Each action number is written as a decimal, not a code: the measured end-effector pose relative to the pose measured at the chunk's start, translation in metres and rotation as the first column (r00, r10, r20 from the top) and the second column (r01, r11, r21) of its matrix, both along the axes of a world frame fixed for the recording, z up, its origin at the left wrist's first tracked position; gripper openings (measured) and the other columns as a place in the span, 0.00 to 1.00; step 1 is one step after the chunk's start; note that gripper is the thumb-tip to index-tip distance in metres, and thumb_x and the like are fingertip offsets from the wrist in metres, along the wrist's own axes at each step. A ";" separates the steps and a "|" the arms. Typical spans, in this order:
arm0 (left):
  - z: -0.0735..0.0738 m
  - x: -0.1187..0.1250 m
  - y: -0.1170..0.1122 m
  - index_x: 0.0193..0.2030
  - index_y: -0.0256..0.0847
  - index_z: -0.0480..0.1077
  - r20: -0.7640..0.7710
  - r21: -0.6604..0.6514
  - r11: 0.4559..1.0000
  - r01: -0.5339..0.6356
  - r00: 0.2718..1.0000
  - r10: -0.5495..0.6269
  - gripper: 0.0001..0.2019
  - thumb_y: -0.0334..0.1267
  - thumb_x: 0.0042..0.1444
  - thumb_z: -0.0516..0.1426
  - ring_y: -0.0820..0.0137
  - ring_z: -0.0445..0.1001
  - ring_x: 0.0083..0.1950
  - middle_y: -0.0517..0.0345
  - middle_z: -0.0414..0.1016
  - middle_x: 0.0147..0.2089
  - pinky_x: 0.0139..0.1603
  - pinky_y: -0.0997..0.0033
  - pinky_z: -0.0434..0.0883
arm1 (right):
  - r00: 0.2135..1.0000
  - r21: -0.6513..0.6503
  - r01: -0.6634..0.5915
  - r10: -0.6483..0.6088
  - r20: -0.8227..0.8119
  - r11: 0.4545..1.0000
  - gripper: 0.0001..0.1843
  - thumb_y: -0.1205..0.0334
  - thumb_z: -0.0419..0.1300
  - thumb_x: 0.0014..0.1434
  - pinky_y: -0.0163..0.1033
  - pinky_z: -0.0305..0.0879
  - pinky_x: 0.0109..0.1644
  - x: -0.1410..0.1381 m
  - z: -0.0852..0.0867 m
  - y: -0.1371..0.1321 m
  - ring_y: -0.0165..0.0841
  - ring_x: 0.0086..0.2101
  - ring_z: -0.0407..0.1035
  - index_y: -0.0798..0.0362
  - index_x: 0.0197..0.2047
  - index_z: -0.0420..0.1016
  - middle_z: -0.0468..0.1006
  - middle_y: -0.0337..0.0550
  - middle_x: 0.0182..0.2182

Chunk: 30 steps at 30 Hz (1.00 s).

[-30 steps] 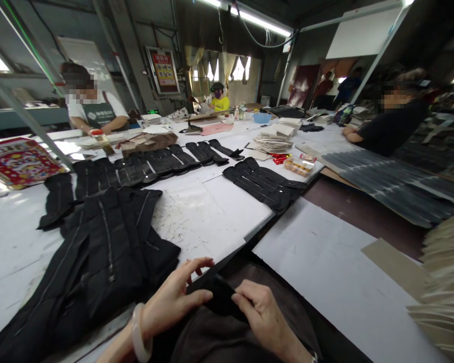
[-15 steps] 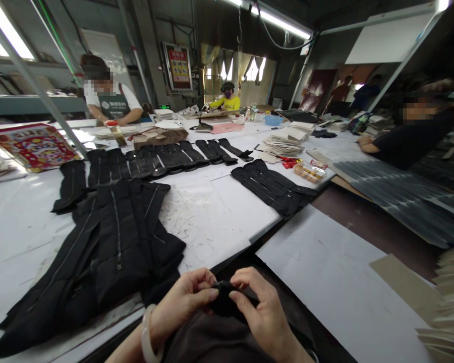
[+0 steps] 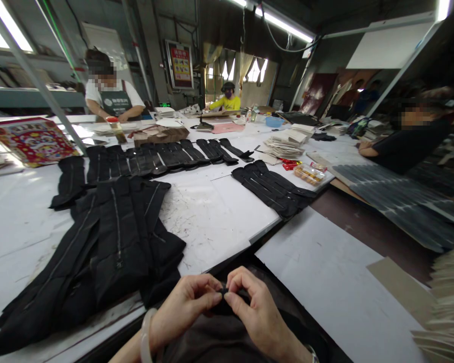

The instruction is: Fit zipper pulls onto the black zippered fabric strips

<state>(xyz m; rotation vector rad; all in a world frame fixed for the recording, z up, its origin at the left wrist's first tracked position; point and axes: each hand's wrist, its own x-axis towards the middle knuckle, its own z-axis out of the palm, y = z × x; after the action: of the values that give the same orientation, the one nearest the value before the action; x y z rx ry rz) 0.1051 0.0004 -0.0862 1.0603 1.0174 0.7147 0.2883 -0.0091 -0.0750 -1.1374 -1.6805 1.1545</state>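
Note:
My left hand [image 3: 194, 298], with a pale bangle at the wrist, pinches a small piece of black fabric [image 3: 224, 292] between thumb and forefinger. From the other side my right hand [image 3: 247, 300] pinches the same piece, the two thumbs almost meeting. Most of the fabric is hidden by my fingers and blends into the dark clothing on my lap. Left of my hands, a pile of black fabric pieces with zippers [image 3: 117, 237] lies on the white table [image 3: 208, 217].
A row of black zippered pieces [image 3: 147, 159] stretches across the table behind the pile. Another black stack [image 3: 272, 189] lies right of centre. A clear box of yellow items [image 3: 309, 174] and paper stacks [image 3: 285, 143] stand beyond. A co-worker [image 3: 412, 131] sits at the right.
My fingertips have come closer together, and less of the black fabric shows between them. The view has shifted very slightly.

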 end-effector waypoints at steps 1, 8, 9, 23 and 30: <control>0.000 0.000 0.000 0.31 0.35 0.75 0.000 0.010 1.000 0.008 1.000 -0.008 0.18 0.49 0.45 0.67 0.75 0.63 0.24 0.64 0.68 0.22 0.27 0.74 0.65 | 1.000 -0.050 -0.005 0.004 -0.026 0.999 0.08 0.68 0.57 0.56 0.36 0.63 0.38 0.000 0.001 0.001 0.31 0.32 0.66 0.52 0.27 0.63 0.70 0.39 0.31; 0.003 -0.002 0.002 0.29 0.35 0.76 0.019 -0.029 1.000 0.008 1.000 -0.008 0.17 0.49 0.44 0.68 0.73 0.66 0.27 0.61 0.71 0.25 0.29 0.74 0.67 | 0.981 -0.287 0.045 -0.097 -0.170 0.957 0.05 0.65 0.62 0.53 0.34 0.62 0.33 -0.002 -0.005 0.004 0.30 0.29 0.65 0.53 0.31 0.68 0.72 0.37 0.27; 0.004 -0.002 0.002 0.29 0.35 0.76 0.025 -0.053 0.999 0.005 1.000 -0.003 0.17 0.49 0.43 0.69 0.73 0.67 0.27 0.61 0.71 0.25 0.30 0.73 0.68 | 0.976 -0.291 0.056 -0.113 -0.185 0.955 0.06 0.63 0.63 0.53 0.35 0.63 0.34 -0.001 -0.006 0.004 0.30 0.29 0.67 0.53 0.33 0.69 0.73 0.38 0.28; -0.006 0.002 0.000 0.27 0.36 0.71 0.006 -0.044 0.995 -0.087 0.996 0.087 0.22 0.55 0.44 0.67 0.73 0.64 0.28 0.63 0.66 0.25 0.28 0.76 0.66 | 0.992 -0.078 0.124 -0.123 0.012 0.989 0.17 0.53 0.52 0.65 0.34 0.58 0.30 -0.022 -0.022 -0.006 0.29 0.26 0.60 0.53 0.27 0.63 0.65 0.36 0.24; -0.017 0.003 -0.005 0.29 0.38 0.70 -0.051 -0.020 0.991 -0.132 0.990 0.131 0.22 0.59 0.49 0.63 0.70 0.67 0.32 0.61 0.68 0.29 0.32 0.74 0.70 | 0.972 -0.060 0.236 -0.236 0.006 0.970 0.19 0.56 0.56 0.62 0.33 0.54 0.29 -0.030 -0.030 0.001 0.27 0.24 0.59 0.53 0.21 0.62 0.64 0.34 0.19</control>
<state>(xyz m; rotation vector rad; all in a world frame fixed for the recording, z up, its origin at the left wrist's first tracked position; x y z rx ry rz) 0.1083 -0.0042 -0.1027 1.0016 1.1433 0.7848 0.2580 -0.0077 -0.1050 -1.3339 -1.4716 1.0597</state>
